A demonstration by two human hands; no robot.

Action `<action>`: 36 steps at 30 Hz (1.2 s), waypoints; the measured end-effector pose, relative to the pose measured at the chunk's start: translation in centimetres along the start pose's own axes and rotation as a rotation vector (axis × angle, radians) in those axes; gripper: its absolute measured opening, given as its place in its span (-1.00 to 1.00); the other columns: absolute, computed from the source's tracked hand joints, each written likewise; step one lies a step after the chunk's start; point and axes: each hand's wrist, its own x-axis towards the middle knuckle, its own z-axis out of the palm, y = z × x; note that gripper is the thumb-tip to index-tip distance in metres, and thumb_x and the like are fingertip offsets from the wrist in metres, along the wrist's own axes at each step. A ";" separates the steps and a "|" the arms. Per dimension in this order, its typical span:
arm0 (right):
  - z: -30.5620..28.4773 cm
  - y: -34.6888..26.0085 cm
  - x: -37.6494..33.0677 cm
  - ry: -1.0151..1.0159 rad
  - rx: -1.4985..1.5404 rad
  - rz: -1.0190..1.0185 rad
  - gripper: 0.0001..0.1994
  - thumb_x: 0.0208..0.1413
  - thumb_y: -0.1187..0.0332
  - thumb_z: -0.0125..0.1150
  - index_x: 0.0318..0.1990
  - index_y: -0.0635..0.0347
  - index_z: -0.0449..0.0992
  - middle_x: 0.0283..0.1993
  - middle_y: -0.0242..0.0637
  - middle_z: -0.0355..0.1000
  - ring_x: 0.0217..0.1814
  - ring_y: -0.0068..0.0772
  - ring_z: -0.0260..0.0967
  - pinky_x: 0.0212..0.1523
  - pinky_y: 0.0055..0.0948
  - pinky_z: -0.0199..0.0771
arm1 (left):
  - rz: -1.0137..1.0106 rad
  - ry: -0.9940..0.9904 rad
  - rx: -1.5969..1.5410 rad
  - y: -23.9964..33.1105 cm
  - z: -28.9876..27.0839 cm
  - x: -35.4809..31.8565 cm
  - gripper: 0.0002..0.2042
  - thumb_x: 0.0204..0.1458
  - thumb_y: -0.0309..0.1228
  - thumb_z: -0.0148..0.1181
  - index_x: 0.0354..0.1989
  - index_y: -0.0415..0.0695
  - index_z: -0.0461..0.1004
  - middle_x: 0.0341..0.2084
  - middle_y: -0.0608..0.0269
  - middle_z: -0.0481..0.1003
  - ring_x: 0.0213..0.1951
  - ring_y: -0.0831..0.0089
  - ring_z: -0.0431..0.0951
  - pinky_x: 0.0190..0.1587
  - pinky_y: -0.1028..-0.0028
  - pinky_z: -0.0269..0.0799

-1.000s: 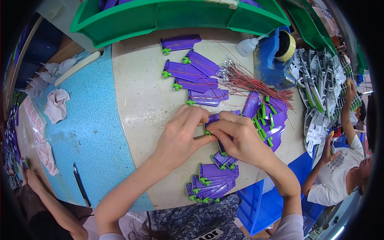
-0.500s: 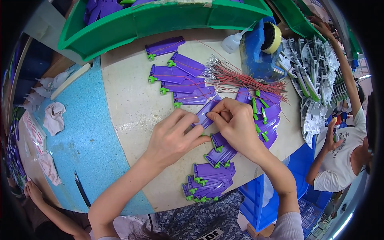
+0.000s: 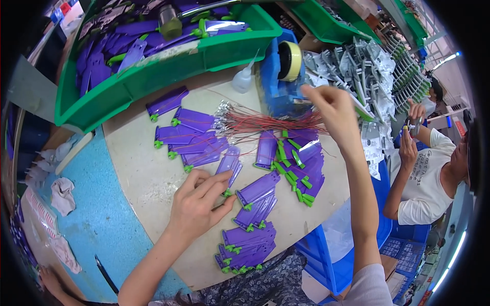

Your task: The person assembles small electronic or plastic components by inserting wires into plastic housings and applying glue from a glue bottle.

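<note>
My left hand (image 3: 196, 206) has its index finger and thumb either side of a flat purple plastic piece (image 3: 228, 162) with a green end, which lies on the table. My right hand (image 3: 334, 112) is raised beside the blue tape dispenser (image 3: 275, 94), fingertips pinched together near its front end; what they hold, if anything, is too small to make out. A yellow tape roll (image 3: 292, 61) sits in the dispenser. Left of it lies a bundle of red wires (image 3: 275, 122) with silvery ends. Similar purple pieces with wires (image 3: 194, 120) lie in a row beyond my left hand.
Stacks of purple pieces (image 3: 250, 237) lie near the front edge, and more with loose green parts (image 3: 309, 168) to the right. A green bin (image 3: 204, 58), a white squeeze bottle (image 3: 242, 81) and grey plastic parts (image 3: 357, 76) stand behind. A co-worker (image 3: 429, 163) sits at right.
My right hand has left the purple piece and moved up and right to the tape dispenser. My left hand stays at the piece. The view has shifted, showing more of the green bin.
</note>
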 end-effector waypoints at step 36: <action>6.4 0.3 -8.5 -0.224 -0.123 -0.532 -0.86 0.00 0.58 0.31 -0.25 0.27 0.61 -0.37 -0.21 0.39 -0.37 -0.15 0.47 -0.42 -0.28 0.46 | -0.101 0.039 0.190 -0.1 0.6 0.0 -0.64 -0.14 -0.49 0.30 -0.09 -0.22 0.57 -0.18 0.09 0.43 -0.19 0.20 0.43 -0.20 0.30 0.41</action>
